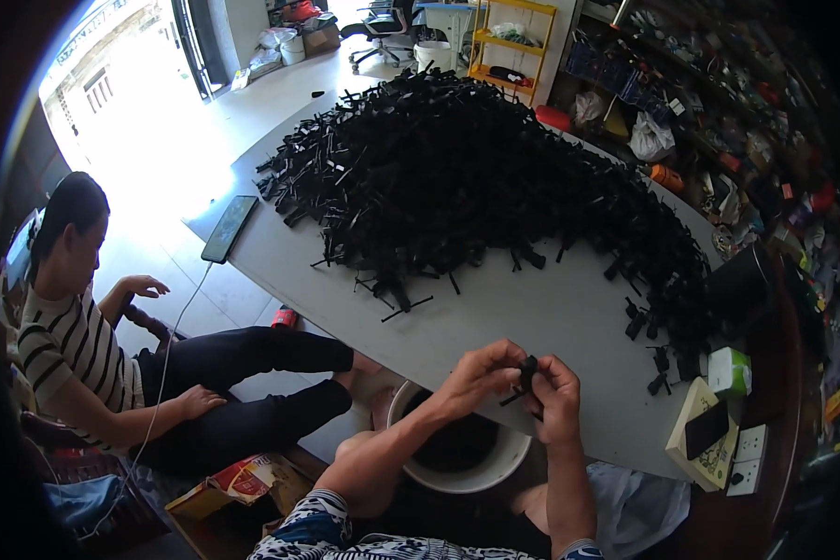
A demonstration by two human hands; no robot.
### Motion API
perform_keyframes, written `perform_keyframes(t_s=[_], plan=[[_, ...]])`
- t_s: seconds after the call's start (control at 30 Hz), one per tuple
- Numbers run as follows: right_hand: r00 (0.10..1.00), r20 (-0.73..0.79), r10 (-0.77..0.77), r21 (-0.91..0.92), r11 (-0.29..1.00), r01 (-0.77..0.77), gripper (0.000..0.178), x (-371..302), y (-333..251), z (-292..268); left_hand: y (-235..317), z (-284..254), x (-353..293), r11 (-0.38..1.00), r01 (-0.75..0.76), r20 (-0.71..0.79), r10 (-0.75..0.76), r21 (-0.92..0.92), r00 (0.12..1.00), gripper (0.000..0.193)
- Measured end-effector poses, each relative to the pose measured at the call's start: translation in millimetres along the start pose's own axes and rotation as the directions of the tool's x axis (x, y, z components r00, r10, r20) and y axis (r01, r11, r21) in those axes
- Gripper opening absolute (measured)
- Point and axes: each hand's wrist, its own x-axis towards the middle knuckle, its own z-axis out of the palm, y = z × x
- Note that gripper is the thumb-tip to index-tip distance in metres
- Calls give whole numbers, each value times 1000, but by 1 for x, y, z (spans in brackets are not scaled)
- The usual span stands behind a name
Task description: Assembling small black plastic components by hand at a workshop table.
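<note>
Bucket [467, 483], white, under table [569, 303] edge, dark contents, details unclear; left forearm [394, 435] crosses its rim. Left hand [488, 373] and right hand [556, 397] pinch one small black part [528, 368] above it. Black pile [429, 177] fills much of table; phone [230, 230] at left edge.

A mound of small black plastic parts [439, 168] is lying across the smooth grey rectangular table [532, 317]. A round white plastic bucket [509, 460] is standing below its near edge; a flat rectangular dark phone [229, 230] is resting at its left.
</note>
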Motion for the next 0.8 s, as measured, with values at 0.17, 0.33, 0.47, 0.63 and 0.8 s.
perform_keyframes(t_s=[0.17, 0.33, 0.47, 0.63, 0.8], plan=[[1000, -25, 6, 97, 995, -4, 11, 2, 9, -5, -5, 3, 0, 993, -94, 86, 88, 68, 992, 23], [994, -42, -97, -155, 984, 89, 10, -2, 13, 9, -22, -7, 3, 980, 20, -12, -22, -200, 1000, 19], [885, 217, -412, -673, 593, 441, 28, 1, 7, 7, -14, -15, 5, 985, 92, 60, -84, -149, 995, 13], [870, 172, -462, -631, 627, 458, 22, -4, 4, 3, -7, -20, 5, 986, 153, 216, -135, -71, 967, 6], [893, 197, -405, -710, 569, 415, 20, -10, -7, 3, -2, -11, 1, 981, 191, 172, -184, -21, 968, 9]])
